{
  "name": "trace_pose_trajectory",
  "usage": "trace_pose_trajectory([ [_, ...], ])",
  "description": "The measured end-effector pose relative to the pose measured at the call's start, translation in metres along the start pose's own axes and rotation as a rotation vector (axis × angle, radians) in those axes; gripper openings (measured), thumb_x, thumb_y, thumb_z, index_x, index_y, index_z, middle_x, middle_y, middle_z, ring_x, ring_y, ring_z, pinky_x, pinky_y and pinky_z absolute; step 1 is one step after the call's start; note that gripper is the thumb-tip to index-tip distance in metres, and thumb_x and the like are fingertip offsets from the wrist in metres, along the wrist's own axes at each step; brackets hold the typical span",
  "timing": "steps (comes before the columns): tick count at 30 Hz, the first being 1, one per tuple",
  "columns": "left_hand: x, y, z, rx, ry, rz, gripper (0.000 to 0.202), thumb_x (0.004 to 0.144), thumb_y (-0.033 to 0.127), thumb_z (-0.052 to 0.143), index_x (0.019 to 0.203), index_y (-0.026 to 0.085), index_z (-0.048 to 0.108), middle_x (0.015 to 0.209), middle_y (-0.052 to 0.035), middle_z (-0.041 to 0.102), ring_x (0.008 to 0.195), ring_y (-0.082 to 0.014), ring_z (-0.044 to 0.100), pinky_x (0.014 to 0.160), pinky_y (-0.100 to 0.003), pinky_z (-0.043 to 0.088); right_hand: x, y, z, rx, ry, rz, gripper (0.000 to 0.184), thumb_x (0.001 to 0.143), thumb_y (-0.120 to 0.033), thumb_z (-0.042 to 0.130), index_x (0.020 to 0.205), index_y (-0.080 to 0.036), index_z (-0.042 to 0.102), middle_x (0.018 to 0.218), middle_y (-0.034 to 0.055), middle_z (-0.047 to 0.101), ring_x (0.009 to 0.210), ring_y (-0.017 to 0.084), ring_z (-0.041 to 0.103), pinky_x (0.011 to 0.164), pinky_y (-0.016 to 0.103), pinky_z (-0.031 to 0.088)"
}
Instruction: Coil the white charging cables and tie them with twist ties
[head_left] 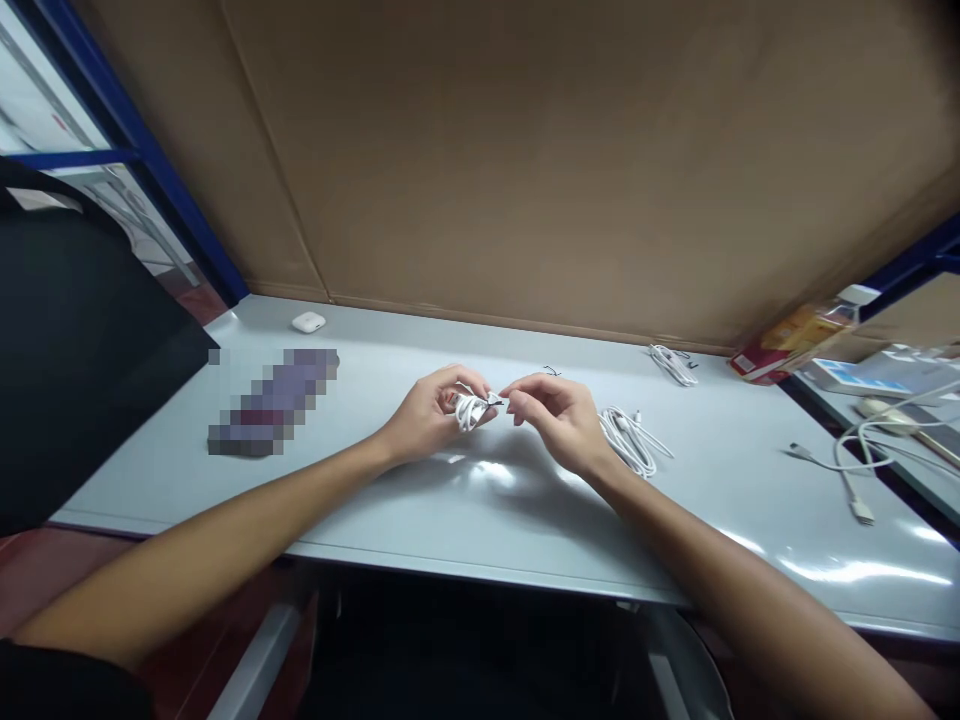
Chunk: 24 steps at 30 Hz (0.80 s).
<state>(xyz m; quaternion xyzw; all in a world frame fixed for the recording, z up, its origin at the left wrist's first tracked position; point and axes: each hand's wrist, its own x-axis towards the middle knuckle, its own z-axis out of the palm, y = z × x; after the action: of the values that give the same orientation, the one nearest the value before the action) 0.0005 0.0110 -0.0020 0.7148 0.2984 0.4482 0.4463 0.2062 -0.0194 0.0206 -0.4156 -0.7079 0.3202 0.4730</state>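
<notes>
My left hand (431, 412) is closed around a small coiled bundle of white cable (471, 408), held just above the pale grey table (465, 520). My right hand (555, 415) faces it, thumb and fingers pinched at the bundle's right end, on something small and dark there that I cannot make out. Right of my right wrist lies another coiled white cable (631, 440) flat on the table.
A third white cable coil (673, 363) lies near the back cardboard wall. A small white earbud case (308, 322) sits at the back left. A blurred-out patch (274, 400) lies left of my hands. Loose cables (855, 460), boxes and a packet (795, 340) crowd the right side.
</notes>
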Motion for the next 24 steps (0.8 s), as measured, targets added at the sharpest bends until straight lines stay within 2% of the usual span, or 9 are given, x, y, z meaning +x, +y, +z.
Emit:
trace_pose_trajectory([
  [4, 0.000, -0.006, -0.001, 0.034, -0.008, 0.058, 0.021, 0.082, 0.032, 0.081, 0.087, 0.017, 0.067, 0.100, -0.0063, 0.068, 0.086, -0.0166, 0.066, 0.076, -0.029, 0.055, -0.003, -0.004, -0.001, -0.232, -0.059, -0.202, 0.010, 0.091, -0.026, 0.064, 0.088, -0.021, 0.072, 0.078, 0.0020, 0.072, 0.069, 0.015, 0.063, 0.065, 0.029, 0.047],
  [6, -0.001, -0.009, -0.002, 0.042, -0.014, 0.099, 0.015, 0.084, 0.028, 0.080, 0.089, 0.018, 0.069, 0.102, -0.0066, 0.067, 0.089, -0.0173, 0.068, 0.078, -0.030, 0.057, -0.004, -0.007, 0.000, -0.273, -0.064, -0.216, 0.014, 0.092, -0.022, 0.060, 0.081, -0.020, 0.068, 0.077, 0.0017, 0.070, 0.068, 0.014, 0.061, 0.064, 0.028, 0.045],
  [8, -0.001, -0.011, -0.003, 0.054, -0.003, 0.169, 0.011, 0.084, 0.022, 0.078, 0.092, 0.019, 0.071, 0.105, -0.0069, 0.066, 0.092, -0.0178, 0.069, 0.081, -0.033, 0.059, -0.004, -0.009, 0.000, -0.276, -0.056, -0.149, 0.017, 0.092, -0.023, 0.060, 0.075, -0.020, 0.064, 0.072, 0.0003, 0.066, 0.064, 0.014, 0.057, 0.062, 0.028, 0.042],
  [10, -0.002, -0.011, -0.004, 0.117, 0.035, 0.273, 0.009, 0.085, 0.017, 0.076, 0.093, 0.019, 0.072, 0.108, -0.0070, 0.065, 0.096, -0.0182, 0.069, 0.084, -0.035, 0.061, -0.002, -0.011, -0.001, -0.226, -0.082, -0.020, 0.020, 0.090, -0.026, 0.061, 0.072, -0.020, 0.062, 0.067, -0.0009, 0.062, 0.062, 0.013, 0.053, 0.061, 0.028, 0.039],
  [14, -0.002, -0.007, -0.007, 0.359, 0.117, 0.536, 0.012, 0.087, 0.009, 0.073, 0.088, 0.020, 0.073, 0.107, -0.0058, 0.064, 0.097, -0.0174, 0.067, 0.085, -0.034, 0.060, 0.002, -0.012, -0.005, 0.053, -0.241, 0.320, 0.016, 0.083, -0.030, 0.063, 0.071, -0.020, 0.067, 0.065, -0.0018, 0.058, 0.063, 0.014, 0.050, 0.062, 0.029, 0.038],
  [18, -0.003, -0.002, -0.005, 0.404, 0.098, 0.710, 0.014, 0.089, 0.005, 0.072, 0.088, 0.019, 0.071, 0.107, -0.0053, 0.060, 0.093, -0.0147, 0.066, 0.077, -0.029, 0.061, 0.005, -0.005, -0.009, 0.321, -0.362, 0.571, 0.016, 0.074, -0.028, 0.066, 0.060, -0.019, 0.064, 0.057, -0.0039, 0.048, 0.057, 0.012, 0.040, 0.058, 0.029, 0.032],
  [21, -0.004, 0.000, -0.003, 0.404, 0.091, 0.800, 0.016, 0.088, 0.003, 0.071, 0.088, 0.018, 0.069, 0.107, -0.0050, 0.059, 0.092, -0.0136, 0.066, 0.073, -0.027, 0.061, 0.006, -0.001, -0.010, 0.407, -0.403, 0.651, 0.014, 0.071, -0.027, 0.066, 0.059, -0.019, 0.065, 0.056, -0.0034, 0.048, 0.057, 0.012, 0.039, 0.057, 0.029, 0.029],
  [24, -0.004, 0.001, -0.001, 0.421, 0.117, 0.828, 0.015, 0.089, 0.005, 0.072, 0.088, 0.020, 0.069, 0.107, -0.0047, 0.061, 0.090, -0.0135, 0.067, 0.072, -0.026, 0.061, 0.007, -0.001, -0.013, 0.364, -0.398, 0.602, 0.019, 0.074, -0.027, 0.068, 0.058, -0.019, 0.063, 0.056, -0.0043, 0.044, 0.057, 0.011, 0.036, 0.057, 0.028, 0.027],
])
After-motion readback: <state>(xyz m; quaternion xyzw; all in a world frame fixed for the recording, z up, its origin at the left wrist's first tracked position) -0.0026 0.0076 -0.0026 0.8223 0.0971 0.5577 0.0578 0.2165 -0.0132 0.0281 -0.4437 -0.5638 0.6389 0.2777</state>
